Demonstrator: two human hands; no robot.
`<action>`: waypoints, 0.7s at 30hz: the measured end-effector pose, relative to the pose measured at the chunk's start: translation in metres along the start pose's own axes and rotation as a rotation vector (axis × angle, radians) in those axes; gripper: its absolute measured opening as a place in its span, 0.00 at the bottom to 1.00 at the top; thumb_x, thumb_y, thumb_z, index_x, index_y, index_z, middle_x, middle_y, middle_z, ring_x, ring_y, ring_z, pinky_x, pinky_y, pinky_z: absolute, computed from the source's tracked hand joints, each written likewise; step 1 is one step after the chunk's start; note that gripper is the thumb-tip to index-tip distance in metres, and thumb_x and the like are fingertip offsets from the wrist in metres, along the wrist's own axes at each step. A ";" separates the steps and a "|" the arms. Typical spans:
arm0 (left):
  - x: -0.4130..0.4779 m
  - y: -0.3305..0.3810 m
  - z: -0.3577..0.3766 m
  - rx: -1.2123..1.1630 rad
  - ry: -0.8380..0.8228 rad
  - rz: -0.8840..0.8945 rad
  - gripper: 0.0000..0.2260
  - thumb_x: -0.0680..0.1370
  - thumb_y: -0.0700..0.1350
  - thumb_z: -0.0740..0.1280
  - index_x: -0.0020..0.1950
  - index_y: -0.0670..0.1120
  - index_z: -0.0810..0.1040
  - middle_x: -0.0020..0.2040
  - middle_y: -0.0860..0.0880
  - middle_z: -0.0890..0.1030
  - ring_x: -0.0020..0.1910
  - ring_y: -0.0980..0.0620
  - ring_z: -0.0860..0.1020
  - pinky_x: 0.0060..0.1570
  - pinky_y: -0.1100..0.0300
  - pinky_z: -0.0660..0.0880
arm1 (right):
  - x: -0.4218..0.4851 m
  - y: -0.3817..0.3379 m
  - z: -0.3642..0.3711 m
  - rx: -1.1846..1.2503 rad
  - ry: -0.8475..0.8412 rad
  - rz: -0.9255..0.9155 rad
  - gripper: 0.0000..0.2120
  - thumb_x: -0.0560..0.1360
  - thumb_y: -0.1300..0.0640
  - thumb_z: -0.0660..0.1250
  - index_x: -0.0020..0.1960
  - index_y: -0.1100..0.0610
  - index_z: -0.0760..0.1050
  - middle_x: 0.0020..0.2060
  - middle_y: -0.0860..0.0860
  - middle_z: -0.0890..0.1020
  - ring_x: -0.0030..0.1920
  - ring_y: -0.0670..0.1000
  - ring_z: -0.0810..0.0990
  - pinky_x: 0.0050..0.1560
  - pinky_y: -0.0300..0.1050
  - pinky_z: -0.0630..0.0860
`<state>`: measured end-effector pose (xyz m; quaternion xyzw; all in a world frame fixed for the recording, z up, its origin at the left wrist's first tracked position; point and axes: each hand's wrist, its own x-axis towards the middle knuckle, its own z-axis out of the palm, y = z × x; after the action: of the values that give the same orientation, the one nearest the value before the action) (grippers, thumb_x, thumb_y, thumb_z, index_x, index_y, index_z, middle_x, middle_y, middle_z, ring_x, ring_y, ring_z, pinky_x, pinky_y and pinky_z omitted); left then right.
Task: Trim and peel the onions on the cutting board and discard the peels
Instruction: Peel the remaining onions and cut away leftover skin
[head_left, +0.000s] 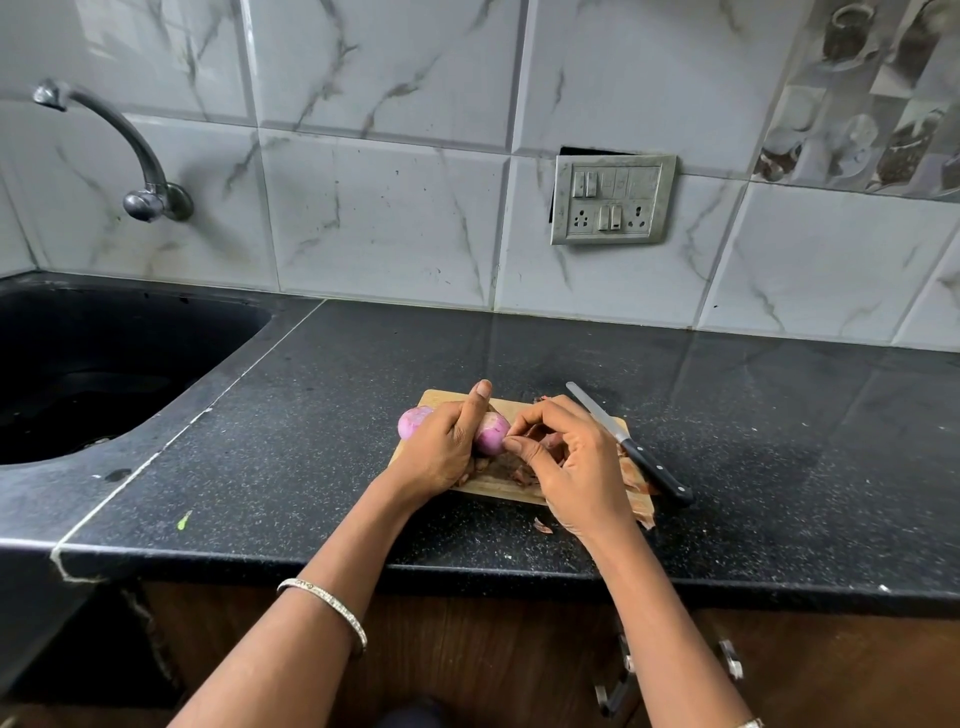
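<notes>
Head view looks down on a black counter (311, 441) where a wooden cutting board (441, 399) lies in the middle, with a dark sink (104, 364) well off to the left.

2 onions show. The left hand (441, 449) curls round the held onion (492, 435) just above the board, index finger stretched over its far side. Its visible skin is smooth and pink. The second onion (413, 421), also pink and apparently peeled, sits at the board's far left corner, partly hidden behind that hand.

The right hand (571, 462) holds no tool. Its thumb and forefinger tips (514, 443) are pinched together at the right end of the held onion, seemingly on a last scrap of skin. The knife (631, 449) lies idle along the board's right edge, handle nearest the person.

Brown peels (514, 470) are heaped on the board under and between the hands, and 1 stray peel (543, 526) lies on the counter just near of the board.

Peeling looks close to finished. The next move likely calls for pulling that scrap clear, setting the onion down beside the other, then gathering every peel, the stray one included, for discarding. No bin is in view.
</notes>
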<state>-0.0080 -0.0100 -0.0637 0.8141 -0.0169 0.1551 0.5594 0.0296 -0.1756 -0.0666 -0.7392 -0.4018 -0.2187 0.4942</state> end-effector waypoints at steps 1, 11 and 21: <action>0.000 0.000 0.000 -0.008 0.001 0.002 0.35 0.82 0.65 0.52 0.38 0.32 0.71 0.27 0.45 0.69 0.22 0.54 0.66 0.24 0.59 0.65 | 0.000 0.000 0.000 -0.018 -0.007 -0.016 0.03 0.74 0.58 0.74 0.43 0.54 0.81 0.42 0.44 0.79 0.43 0.49 0.78 0.40 0.41 0.74; 0.001 -0.002 0.000 -0.046 0.017 -0.015 0.34 0.83 0.64 0.51 0.39 0.34 0.73 0.25 0.45 0.70 0.20 0.53 0.67 0.23 0.62 0.64 | -0.003 -0.005 -0.003 0.045 0.059 0.033 0.11 0.73 0.66 0.72 0.51 0.55 0.76 0.44 0.45 0.81 0.43 0.48 0.81 0.40 0.38 0.76; 0.004 -0.001 0.000 -0.036 0.024 0.020 0.32 0.83 0.64 0.53 0.35 0.41 0.76 0.23 0.47 0.72 0.20 0.53 0.68 0.21 0.64 0.63 | -0.002 -0.002 0.002 -0.012 0.025 -0.090 0.07 0.71 0.54 0.78 0.46 0.52 0.82 0.43 0.41 0.79 0.39 0.48 0.79 0.39 0.46 0.74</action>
<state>-0.0035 -0.0095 -0.0633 0.8017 -0.0212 0.1699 0.5727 0.0271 -0.1746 -0.0675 -0.7207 -0.4271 -0.2524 0.4843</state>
